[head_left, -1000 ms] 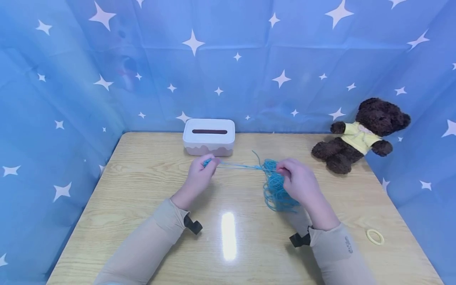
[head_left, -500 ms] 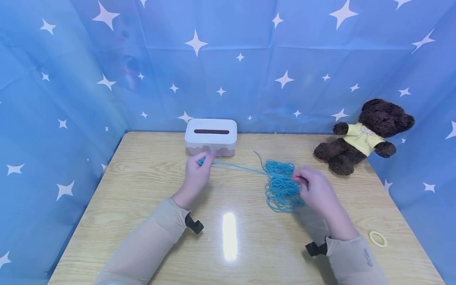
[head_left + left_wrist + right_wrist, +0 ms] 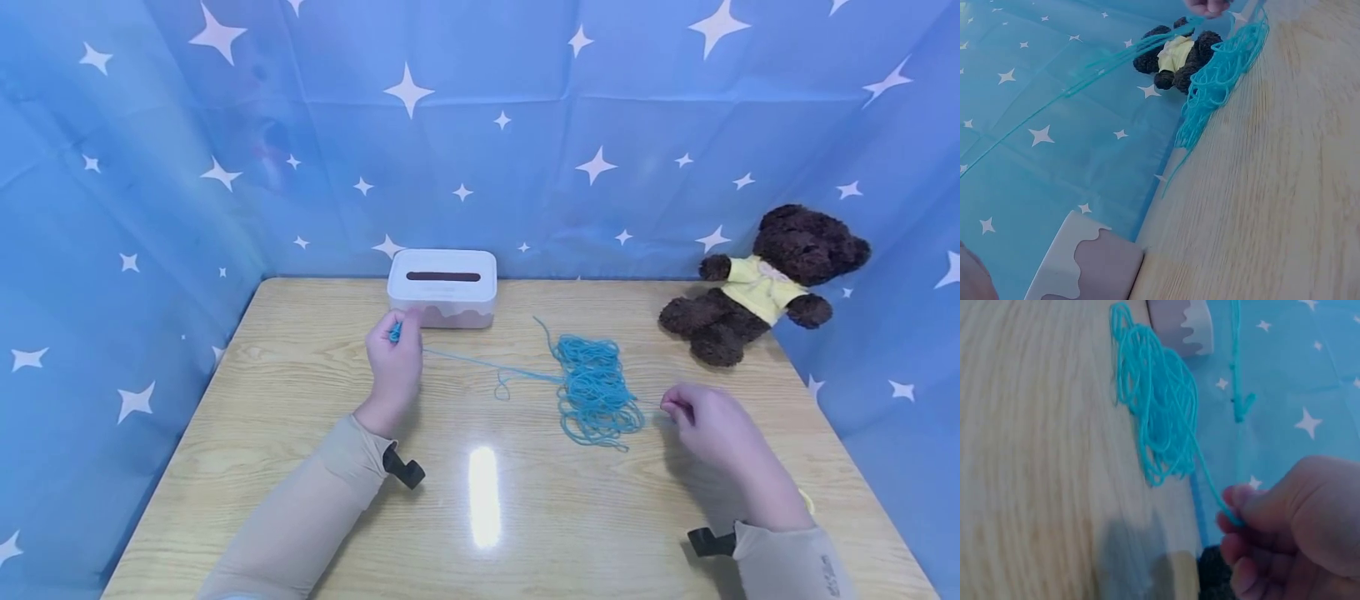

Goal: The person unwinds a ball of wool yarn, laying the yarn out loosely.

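A loose heap of turquoise yarn point(image 3: 596, 387) lies on the table right of centre. In front of the tissue box, my left hand point(image 3: 395, 354) grips a small wad of the same yarn point(image 3: 395, 332), mostly hidden by the fingers. A thin strand runs from that hand rightward to the heap, with a small curl hanging midway. My right hand point(image 3: 716, 429) is to the right of the heap. Its thumb and forefinger pinch a strand of yarn point(image 3: 1207, 475), as the right wrist view shows; this strand leads back into the heap.
At the back edge stands a white and mauve tissue box point(image 3: 442, 287). A brown teddy bear point(image 3: 765, 283) in a yellow top sits at the back right. A pale yellow ring point(image 3: 807, 502) is mostly hidden behind the right forearm. A blue starry curtain encloses the table point(image 3: 300, 350).
My right hand has moved right and nearer, from above the heap to its right side. My left hand has shifted slightly left with its wad. The strand between has slackened into a curl.
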